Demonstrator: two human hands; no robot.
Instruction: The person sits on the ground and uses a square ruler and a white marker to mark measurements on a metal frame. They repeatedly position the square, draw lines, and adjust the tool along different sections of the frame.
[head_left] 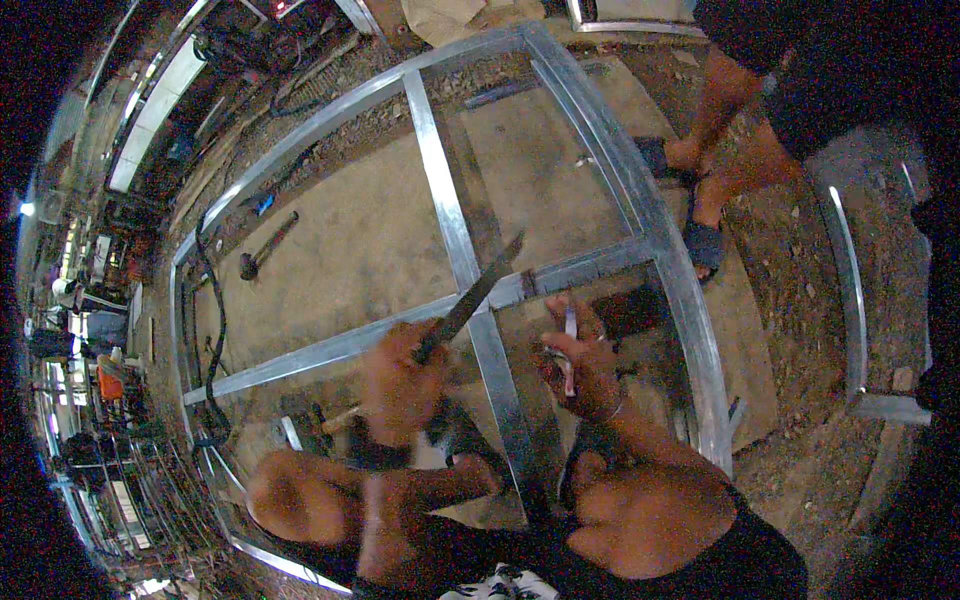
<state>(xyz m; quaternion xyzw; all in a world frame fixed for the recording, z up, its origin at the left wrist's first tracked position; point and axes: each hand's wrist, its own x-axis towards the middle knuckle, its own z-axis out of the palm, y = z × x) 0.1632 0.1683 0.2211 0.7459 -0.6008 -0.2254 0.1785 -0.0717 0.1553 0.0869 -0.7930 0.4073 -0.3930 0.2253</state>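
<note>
In front of me lies a large silvery metal frame (435, 165) with crossing bars. My left hand (405, 375) is closed around one end of a long, flat, dark tool (485, 285) with a tapered tip. The tool slants up and to the right, passing over the place where two bars cross. Whether it touches the metal I cannot tell. To the right, beside the crossbar, my right hand (590, 365) is closed on a small silvery object (570, 350). Its kind is unclear, since the fingers cover part of it. My bent knees (300, 500) are close below both hands.
Inside the frame, a hammer (270, 247) and a small blue item (265, 205) lie at the left. A black cable (218, 340) runs over the frame's left side. Another person's feet (703, 235) are beside the right edge. Metal stock (110, 520) and clutter fill the far left.
</note>
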